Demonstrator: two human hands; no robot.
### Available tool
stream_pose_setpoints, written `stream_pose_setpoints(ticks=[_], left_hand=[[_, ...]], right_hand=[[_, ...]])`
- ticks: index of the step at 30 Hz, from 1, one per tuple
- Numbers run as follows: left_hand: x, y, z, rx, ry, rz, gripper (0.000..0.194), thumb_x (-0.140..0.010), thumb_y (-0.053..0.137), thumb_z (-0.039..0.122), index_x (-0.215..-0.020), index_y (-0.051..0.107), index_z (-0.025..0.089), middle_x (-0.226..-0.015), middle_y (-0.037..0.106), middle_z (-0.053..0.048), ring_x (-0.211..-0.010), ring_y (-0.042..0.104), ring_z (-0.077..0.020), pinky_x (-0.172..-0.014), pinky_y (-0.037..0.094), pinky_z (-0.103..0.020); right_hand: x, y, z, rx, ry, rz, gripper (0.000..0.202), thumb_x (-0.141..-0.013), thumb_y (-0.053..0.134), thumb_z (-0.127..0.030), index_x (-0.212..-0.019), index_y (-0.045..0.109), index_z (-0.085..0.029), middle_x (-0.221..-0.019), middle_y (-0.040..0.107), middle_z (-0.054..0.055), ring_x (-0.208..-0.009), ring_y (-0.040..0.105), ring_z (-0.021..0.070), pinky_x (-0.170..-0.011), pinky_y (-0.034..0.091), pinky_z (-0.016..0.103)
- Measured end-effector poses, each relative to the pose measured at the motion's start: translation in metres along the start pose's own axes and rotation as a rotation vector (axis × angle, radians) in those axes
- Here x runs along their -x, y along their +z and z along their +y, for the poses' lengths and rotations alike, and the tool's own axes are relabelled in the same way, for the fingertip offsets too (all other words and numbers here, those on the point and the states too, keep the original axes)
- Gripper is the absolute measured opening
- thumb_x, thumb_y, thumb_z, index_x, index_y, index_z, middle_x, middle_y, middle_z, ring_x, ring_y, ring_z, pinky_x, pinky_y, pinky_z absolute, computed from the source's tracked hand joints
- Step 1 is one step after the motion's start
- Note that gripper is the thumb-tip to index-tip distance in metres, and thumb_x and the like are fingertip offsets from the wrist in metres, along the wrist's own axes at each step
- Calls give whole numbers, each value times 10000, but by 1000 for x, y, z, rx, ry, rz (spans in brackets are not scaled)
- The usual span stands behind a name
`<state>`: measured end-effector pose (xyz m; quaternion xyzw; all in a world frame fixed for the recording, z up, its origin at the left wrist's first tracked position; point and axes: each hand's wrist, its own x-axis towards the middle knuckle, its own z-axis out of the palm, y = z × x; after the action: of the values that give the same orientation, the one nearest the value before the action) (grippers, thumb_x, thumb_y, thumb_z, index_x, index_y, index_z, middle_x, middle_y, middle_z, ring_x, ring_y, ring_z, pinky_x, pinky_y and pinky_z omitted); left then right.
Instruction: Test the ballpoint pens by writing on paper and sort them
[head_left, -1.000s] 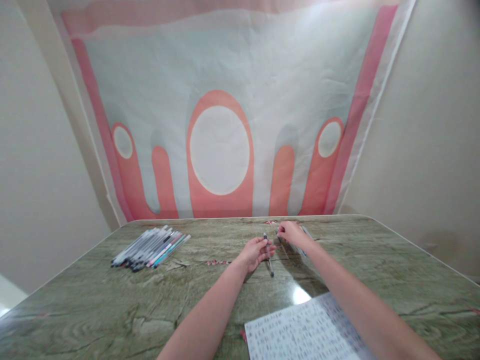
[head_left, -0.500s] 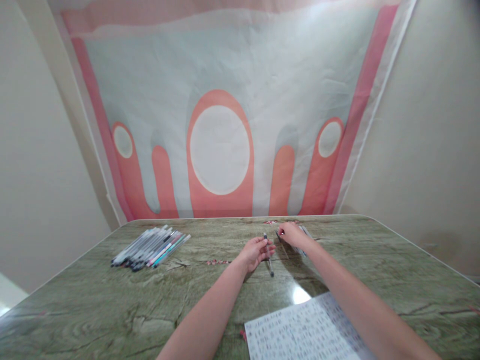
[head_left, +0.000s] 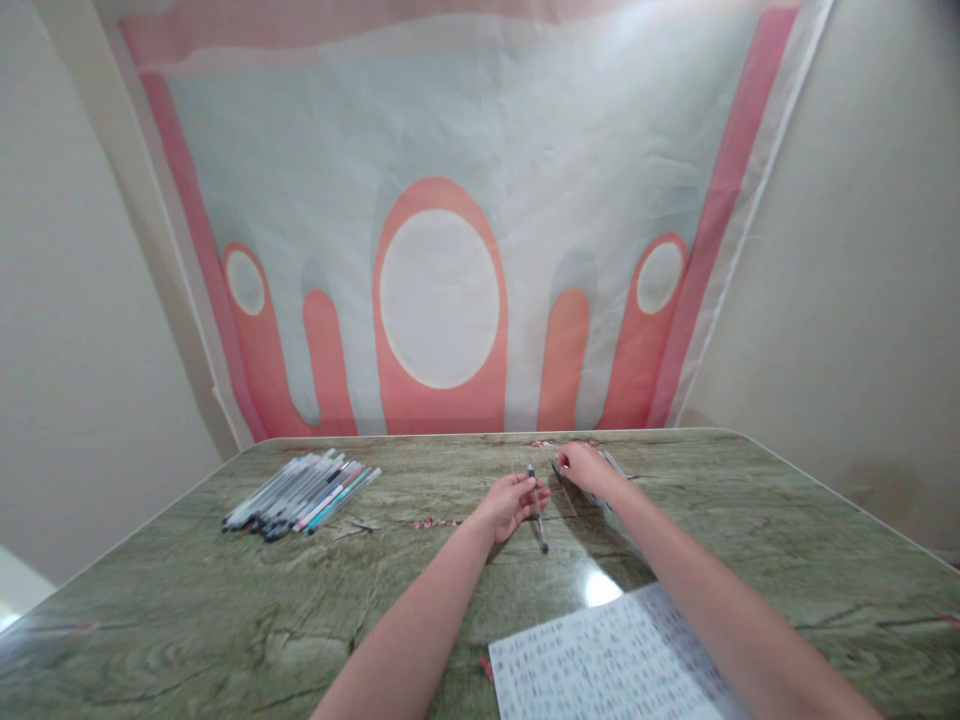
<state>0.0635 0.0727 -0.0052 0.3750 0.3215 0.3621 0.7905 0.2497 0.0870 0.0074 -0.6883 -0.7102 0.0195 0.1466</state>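
Observation:
Between the thumb and fingers of my left hand [head_left: 510, 507] is a slim clear pen [head_left: 538, 520], tilted, with dark ends. To its right, my right hand [head_left: 583, 467] is closed, its fingertips pinched at the dark end of another thin pen [head_left: 566, 488]. That pen's clear body slants down toward the tabletop. Partly hidden behind my right hand and wrist lies a small group of pens [head_left: 613, 464]. A larger pile of pens [head_left: 300, 492] rests at the left of the table, mostly clear with dark tips, a few pink, blue and teal.
A sheet of paper covered in rows of small marks [head_left: 592, 660] lies at the near edge, partly under my right forearm. The wood-patterned table [head_left: 225, 620] reaches back to a wall hung with a pink and grey printed cloth [head_left: 442, 130].

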Motion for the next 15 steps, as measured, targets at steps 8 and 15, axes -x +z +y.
stream_pose_setpoints(ticks=[8, 15], left_hand=[[-2, -3, -2, -4, 12, 3, 42, -740, 572, 133, -743, 549, 99, -766, 626, -74, -703, 601, -116, -725, 475, -269], [-10, -6, 1, 119, 199, 128, 107, -714, 618, 197, -752, 564, 113, -640, 571, -3, -549, 520, -47, -571, 422, -156]], right_hand=[[-1, -1, 1, -35, 13, 20, 74, -649, 586, -163, -701, 636, -175, -766, 652, 41, -749, 564, 149, -655, 343, 208], [2, -21, -13, -169, -72, 34, 134, -720, 534, -244, -716, 642, -165, -724, 652, 28, -682, 556, 127, -611, 361, 197]])
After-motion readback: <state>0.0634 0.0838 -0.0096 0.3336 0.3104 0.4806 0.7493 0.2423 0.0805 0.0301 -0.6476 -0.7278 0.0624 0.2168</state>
